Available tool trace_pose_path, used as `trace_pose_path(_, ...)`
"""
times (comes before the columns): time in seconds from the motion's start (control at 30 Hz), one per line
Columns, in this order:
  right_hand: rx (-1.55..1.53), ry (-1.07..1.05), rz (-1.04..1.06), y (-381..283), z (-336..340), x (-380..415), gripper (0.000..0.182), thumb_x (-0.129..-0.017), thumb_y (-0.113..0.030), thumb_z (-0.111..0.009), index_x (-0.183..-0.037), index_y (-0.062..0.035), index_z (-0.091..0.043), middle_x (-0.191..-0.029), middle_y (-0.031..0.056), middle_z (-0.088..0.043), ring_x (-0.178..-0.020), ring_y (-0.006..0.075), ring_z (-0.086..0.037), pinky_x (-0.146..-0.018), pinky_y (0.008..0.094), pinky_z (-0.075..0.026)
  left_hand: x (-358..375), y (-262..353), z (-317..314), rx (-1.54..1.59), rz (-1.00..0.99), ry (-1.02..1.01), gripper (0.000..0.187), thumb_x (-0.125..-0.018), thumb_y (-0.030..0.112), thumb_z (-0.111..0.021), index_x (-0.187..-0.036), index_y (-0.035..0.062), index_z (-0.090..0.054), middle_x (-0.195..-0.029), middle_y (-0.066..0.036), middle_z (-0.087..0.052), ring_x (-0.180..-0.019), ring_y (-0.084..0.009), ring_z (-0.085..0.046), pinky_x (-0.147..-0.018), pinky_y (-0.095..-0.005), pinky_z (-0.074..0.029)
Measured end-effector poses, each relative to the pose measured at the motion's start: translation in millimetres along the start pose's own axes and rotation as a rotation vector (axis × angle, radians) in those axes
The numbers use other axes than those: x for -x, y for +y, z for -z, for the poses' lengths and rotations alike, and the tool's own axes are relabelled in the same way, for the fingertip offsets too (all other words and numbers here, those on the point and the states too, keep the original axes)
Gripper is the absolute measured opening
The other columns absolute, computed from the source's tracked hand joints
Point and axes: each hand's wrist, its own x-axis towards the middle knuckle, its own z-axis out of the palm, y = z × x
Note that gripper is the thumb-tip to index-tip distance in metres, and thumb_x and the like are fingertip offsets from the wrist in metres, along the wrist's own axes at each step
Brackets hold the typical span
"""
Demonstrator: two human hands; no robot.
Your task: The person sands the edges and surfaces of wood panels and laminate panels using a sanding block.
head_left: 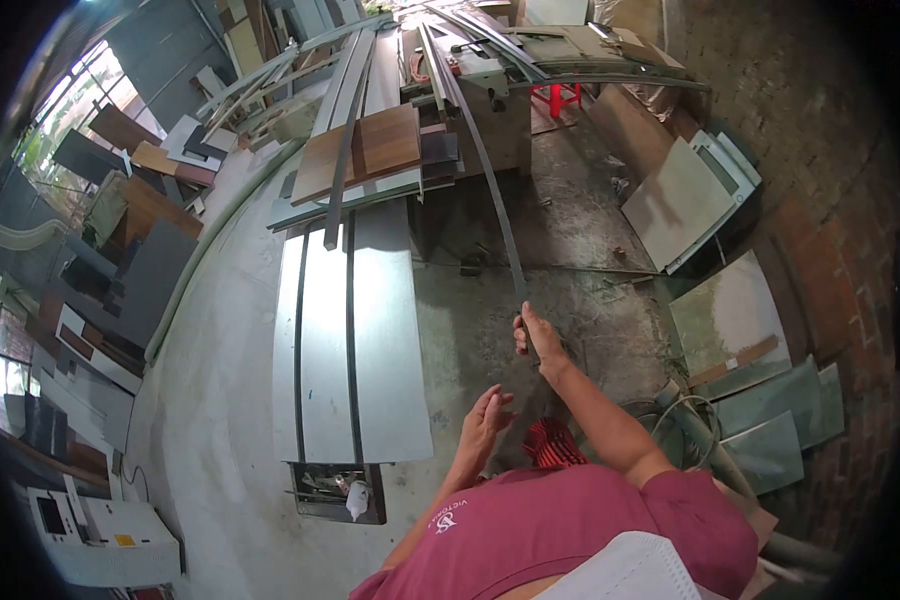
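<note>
My right hand [537,335] is closed around the near end of a long, thin, dark strip [492,190]. From my fist the strip runs up and away to the cluttered worktop at the back, where its far part lies among other strips. My left hand [486,418] hangs lower and nearer my body, apart from the strip. Its fingers are loosely bent and spaced apart, and I see nothing in them. A brown wood-grain board [362,152] lies on stacked panels to the left, with a grey bar [342,185] across it.
A saw table [385,340] with two dark grooves stands at left, a tray [313,510] with a white bottle at its near end. Panels [678,200] lean against the right wall. A red stool [557,98] stands behind. A control cabinet [110,535] is at lower left.
</note>
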Motion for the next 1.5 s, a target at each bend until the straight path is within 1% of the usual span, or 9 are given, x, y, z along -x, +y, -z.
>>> trace_pose_path(0.23, -0.037, -0.051, 0.010, -35, 8, -90, 0.046, -0.089, -0.051, -0.040, -0.078, -0.0081, -0.049, -0.056, -0.0033, -0.044, -0.050, 0.0074, -0.043, -0.050, 0.0246, -0.037, -128, 16, -54, -0.051, -0.095, 0.061, 0.051, -0.094, 0.031, -0.040, -0.133, 0.0004, -0.028, -0.115, -0.014, -0.052, -0.094, -0.0219, -0.059, -0.084, -0.0326, -0.045)
trace_pose_path(0.3, -0.025, -0.058, 0.025, -44, 10, -113, 0.046, -0.090, -0.051, -0.040, -0.077, -0.0080, -0.049, -0.056, -0.0030, -0.044, -0.050, 0.0074, -0.042, -0.050, 0.0246, -0.037, -158, 25, -70, 0.036, -0.172, 0.125, 0.047, -0.093, 0.029, -0.045, -0.126, -0.0019, -0.033, -0.102, -0.012, -0.051, -0.077, -0.0145, -0.055, -0.074, -0.0278, -0.048)
trace_pose_path(0.53, -0.004, -0.110, 0.007, -63, 15, -179, 0.048, -0.090, -0.051, -0.038, -0.073, -0.0079, -0.050, -0.059, -0.0023, -0.045, -0.055, 0.0080, -0.041, -0.052, 0.0237, -0.035, -237, 42, -76, -0.124, -0.221, 0.351, 0.043, -0.092, 0.032, -0.046, -0.119, -0.0011, -0.039, -0.085, -0.007, -0.056, -0.068, -0.0109, -0.055, -0.059, -0.0248, -0.049)
trace_pose_path(0.8, 0.008, -0.152, -0.020, -88, 39, -234, 0.050, -0.089, -0.054, -0.039, -0.074, -0.0074, -0.050, -0.065, 0.0012, -0.046, -0.061, 0.0126, -0.043, -0.058, 0.0269, -0.037, -300, 66, -87, -0.397, -0.212, 0.418, 0.044, -0.089, 0.027, -0.053, -0.121, -0.0037, -0.045, -0.083, -0.012, -0.060, -0.069, -0.0123, -0.057, -0.060, -0.0264, -0.047)
trace_pose_path(0.9, -0.040, -0.174, -0.066, -98, 41, -255, 0.050, -0.089, -0.055, -0.039, -0.075, -0.0079, -0.050, -0.068, 0.0014, -0.046, -0.063, 0.0130, -0.043, -0.060, 0.0273, -0.037, -325, 73, -87, -0.430, -0.389, 0.424, 0.044, -0.088, 0.024, -0.054, -0.122, -0.0034, -0.044, -0.080, -0.012, -0.061, -0.068, -0.0126, -0.057, -0.060, -0.0274, -0.046)
trace_pose_path(1.07, -0.002, -0.378, -0.207, -139, 41, -285, 0.046, -0.088, -0.056, -0.040, -0.093, -0.0110, -0.049, -0.078, -0.0008, -0.048, -0.070, 0.0100, -0.049, -0.065, 0.0272, -0.041, -350, 113, -90, -0.350, -0.314, 0.431, 0.044, -0.090, 0.017, -0.051, -0.130, 0.0020, -0.040, -0.085, -0.005, -0.055, -0.070, -0.0103, -0.052, -0.059, -0.0244, -0.045)
trace_pose_path(1.2, 0.222, -0.360, -0.212, -186, 49, -335, 0.049, -0.088, -0.055, -0.039, -0.108, -0.0112, -0.047, -0.083, 0.0004, -0.051, -0.073, 0.0100, -0.050, -0.067, 0.0270, -0.041, -380, 116, -74, -0.298, -0.271, 0.462, 0.042, -0.090, 0.015, -0.050, -0.130, 0.0062, -0.041, -0.083, -0.002, -0.053, -0.066, -0.0080, -0.047, -0.057, -0.0237, -0.043)
trace_pose_path(1.37, 0.525, -0.356, 0.169, -238, 46, -422, 0.060, -0.092, -0.046, -0.039, -0.135, -0.0057, -0.027, -0.097, 0.0078, -0.054, -0.081, 0.0147, -0.053, -0.077, 0.0293, -0.042, -416, 136, -73, -0.232, -0.291, 0.557, 0.037, -0.089, 0.011, -0.050, -0.125, 0.0045, -0.046, -0.089, -0.006, -0.055, -0.070, -0.0120, -0.048, -0.065, -0.0255, -0.042)
trace_pose_path(1.5, 0.624, -0.391, 0.228, -284, 44, -470, 0.056, -0.094, -0.041, -0.038, -0.134, -0.0030, -0.029, -0.098, 0.0096, -0.053, -0.081, 0.0163, -0.053, -0.079, 0.0298, -0.042, -451, 171, -75, -0.248, -0.303, 0.624, 0.034, -0.091, 0.012, -0.047, -0.125, 0.0051, -0.047, -0.085, -0.010, -0.052, -0.073, -0.0180, -0.049, -0.070, -0.0277, -0.042)
